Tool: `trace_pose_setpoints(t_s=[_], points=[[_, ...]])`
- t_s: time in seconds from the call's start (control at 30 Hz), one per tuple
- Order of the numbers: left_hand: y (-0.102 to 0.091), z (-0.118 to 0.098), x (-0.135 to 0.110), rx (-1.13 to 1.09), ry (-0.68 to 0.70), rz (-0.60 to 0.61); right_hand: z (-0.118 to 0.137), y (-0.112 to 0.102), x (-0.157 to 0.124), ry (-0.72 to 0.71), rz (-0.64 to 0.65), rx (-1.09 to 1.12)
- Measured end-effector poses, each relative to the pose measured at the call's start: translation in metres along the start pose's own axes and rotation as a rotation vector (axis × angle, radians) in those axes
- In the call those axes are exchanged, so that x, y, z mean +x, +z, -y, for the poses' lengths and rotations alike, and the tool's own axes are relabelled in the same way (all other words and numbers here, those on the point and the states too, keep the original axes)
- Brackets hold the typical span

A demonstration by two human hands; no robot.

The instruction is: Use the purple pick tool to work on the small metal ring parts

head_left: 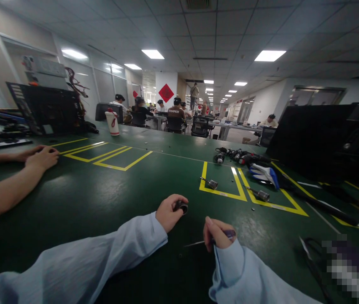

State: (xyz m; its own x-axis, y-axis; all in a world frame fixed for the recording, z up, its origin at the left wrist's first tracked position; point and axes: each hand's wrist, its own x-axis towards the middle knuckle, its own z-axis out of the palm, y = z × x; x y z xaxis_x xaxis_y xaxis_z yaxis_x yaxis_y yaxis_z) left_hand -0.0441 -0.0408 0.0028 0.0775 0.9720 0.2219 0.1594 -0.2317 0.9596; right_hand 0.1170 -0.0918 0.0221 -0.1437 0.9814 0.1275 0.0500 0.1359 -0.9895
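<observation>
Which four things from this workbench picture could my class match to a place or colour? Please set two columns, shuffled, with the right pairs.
1. Dark hollow part
2. Thin-shafted tool
3. Glove
4. Cup

A. White and blue
B. In the right hand
C. White with a red top
D. In the left hand

Pairs: 1-D, 2-B, 3-A, 4-C

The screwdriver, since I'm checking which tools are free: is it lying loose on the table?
No, the right hand holds the screwdriver by its handle.
</observation>
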Motion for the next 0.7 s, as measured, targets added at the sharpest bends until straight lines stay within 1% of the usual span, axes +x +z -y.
trace_pose_setpoints(t_s=[0.13, 0.3, 0.47, 0.53, 0.6, 0.7], points=[[-0.001, 0.003, 0.001, 0.030, 0.009, 0.015, -0.001, 0.002, -0.001, -0.015, 0.037, 0.029], [0.000, 0.002, 0.001, 0.050, 0.032, 0.014, -0.003, 0.005, -0.003, -0.004, 0.075, -0.052], [0.001, -0.002, -0.001, 0.050, 0.077, -0.012, 0.000, 0.006, -0.004, -0.042, 0.019, -0.204], [0.000, -0.004, -0.001, 0.036, 0.071, -0.013, 0.003, 0.006, -0.005, -0.092, 0.013, -0.300], [-0.001, -0.005, 0.000, 0.010, 0.034, 0.002, 0.004, 0.007, -0.007, -0.170, 0.026, -0.422], [-0.002, -0.005, 0.002, -0.056, -0.041, 0.040, 0.002, 0.008, -0.011, -0.360, 0.002, -0.541]])
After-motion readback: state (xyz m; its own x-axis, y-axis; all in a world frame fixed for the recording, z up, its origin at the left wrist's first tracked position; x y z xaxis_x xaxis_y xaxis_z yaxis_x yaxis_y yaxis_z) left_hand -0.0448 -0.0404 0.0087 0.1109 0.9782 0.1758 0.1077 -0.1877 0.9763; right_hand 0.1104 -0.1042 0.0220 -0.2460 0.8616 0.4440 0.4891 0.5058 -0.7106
